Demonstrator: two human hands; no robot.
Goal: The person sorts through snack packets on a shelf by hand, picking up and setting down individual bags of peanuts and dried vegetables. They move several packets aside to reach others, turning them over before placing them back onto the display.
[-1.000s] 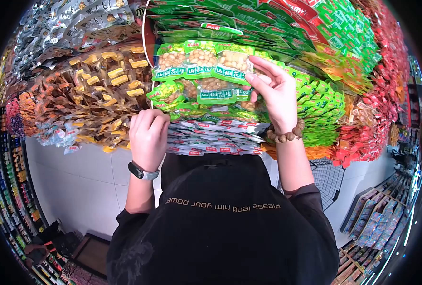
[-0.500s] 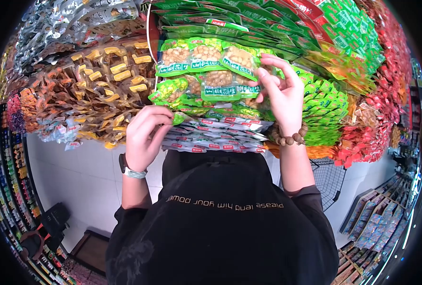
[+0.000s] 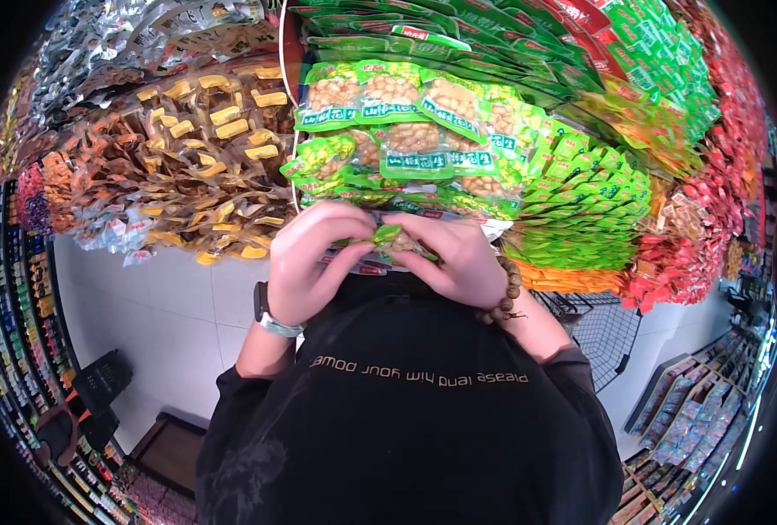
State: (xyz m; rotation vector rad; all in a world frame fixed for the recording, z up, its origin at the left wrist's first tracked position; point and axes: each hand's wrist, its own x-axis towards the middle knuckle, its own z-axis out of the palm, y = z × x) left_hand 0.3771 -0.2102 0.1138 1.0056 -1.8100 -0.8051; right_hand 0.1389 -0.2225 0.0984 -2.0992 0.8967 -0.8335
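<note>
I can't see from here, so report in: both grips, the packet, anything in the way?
Left grip and right grip closed on small green packet. Packet partly hidden. Peanut packets displayed just beyond; no obstruction visible.

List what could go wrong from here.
The green packet is pinched between the left hand and the right hand, so it might slip and drop. Both hands are near the piled nut packs; a knock could shift them. The beaded bracelet might snag a pack.
</note>
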